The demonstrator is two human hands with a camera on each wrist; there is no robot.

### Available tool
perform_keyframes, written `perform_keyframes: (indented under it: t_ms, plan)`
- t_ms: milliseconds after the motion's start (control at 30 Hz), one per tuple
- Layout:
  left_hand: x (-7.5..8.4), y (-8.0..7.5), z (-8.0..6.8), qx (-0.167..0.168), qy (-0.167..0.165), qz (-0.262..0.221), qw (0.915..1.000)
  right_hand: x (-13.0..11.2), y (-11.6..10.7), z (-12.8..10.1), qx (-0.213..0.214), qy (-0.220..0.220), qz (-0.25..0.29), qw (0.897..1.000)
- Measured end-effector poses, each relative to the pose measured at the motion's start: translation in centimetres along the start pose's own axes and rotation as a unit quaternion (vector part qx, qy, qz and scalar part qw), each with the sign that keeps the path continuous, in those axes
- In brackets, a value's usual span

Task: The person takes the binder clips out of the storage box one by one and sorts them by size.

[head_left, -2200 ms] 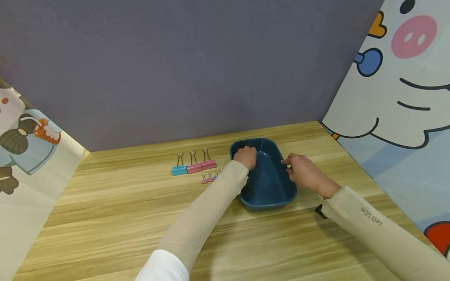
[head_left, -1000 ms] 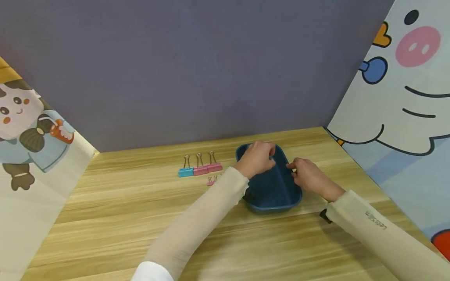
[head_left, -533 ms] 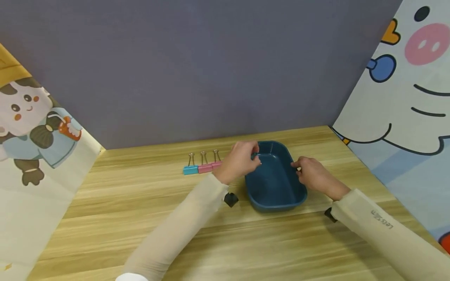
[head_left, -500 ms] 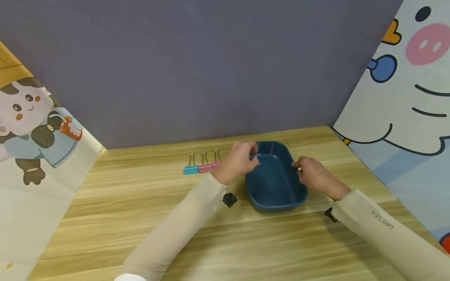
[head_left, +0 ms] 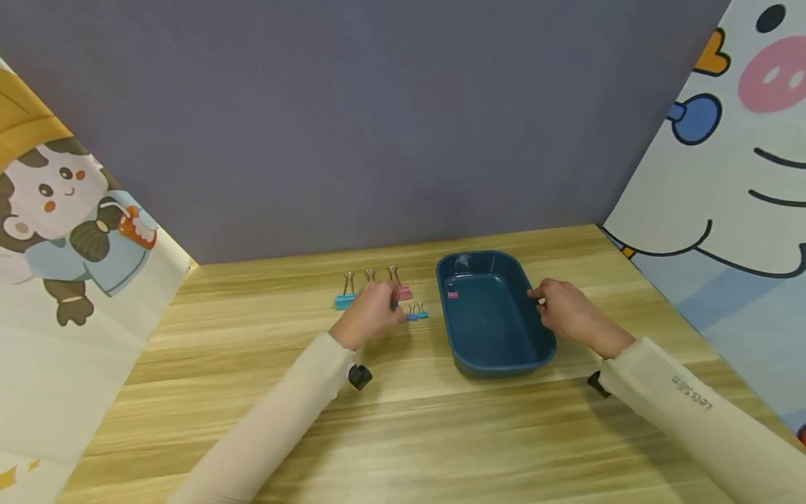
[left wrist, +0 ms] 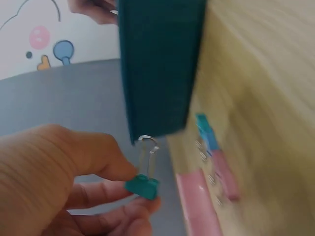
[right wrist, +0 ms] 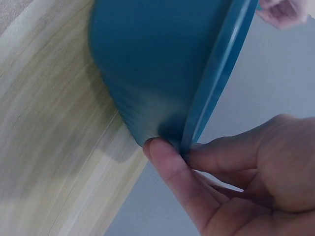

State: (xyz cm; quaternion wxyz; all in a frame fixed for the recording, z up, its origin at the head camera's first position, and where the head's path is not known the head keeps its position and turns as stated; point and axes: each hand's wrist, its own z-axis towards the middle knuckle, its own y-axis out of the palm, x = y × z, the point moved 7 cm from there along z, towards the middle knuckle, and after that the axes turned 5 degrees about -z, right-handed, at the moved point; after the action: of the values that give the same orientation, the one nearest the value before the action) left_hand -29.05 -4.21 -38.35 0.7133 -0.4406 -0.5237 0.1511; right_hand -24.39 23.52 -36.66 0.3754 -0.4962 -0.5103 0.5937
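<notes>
our left hand (head_left: 371,312) pinches a small teal binder clip (left wrist: 142,186) between thumb and fingers, just left of the blue tray (head_left: 497,350), over the row of clips (head_left: 415,313) on the table. our right hand (head_left: 564,313) grips the tray's right rim, thumb under the edge.
</notes>
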Motion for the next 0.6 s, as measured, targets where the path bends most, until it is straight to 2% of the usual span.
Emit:
perform_keyframes:
  t_ms: [167, 267, 500, 600]
  plan:
    - [-3.1, 0.0, -0.9, -0.017, -0.067, -0.005, 0.9976, 0.3, 0.1, 0.1, -0.015, 0.005, 0.015, 1.0]
    - [-4.3, -0.2, -1.1, -0.014, -0.084, 0.017, 0.9962, 0.3, 0.1, 0.1, -0.02, 0.006, 0.014, 1.0]
    - [-6.6, -0.2, -1.1, -0.035, -0.114, 0.087, 0.989, 0.1, 0.1, 0.2, -0.015, 0.0, 0.002, 1.0]
    - [-7.0, -0.4, -1.3, -0.037, -0.119, 0.091, 0.9881, 0.0, 0.0, 0.1, -0.014, 0.002, 0.002, 1.0]
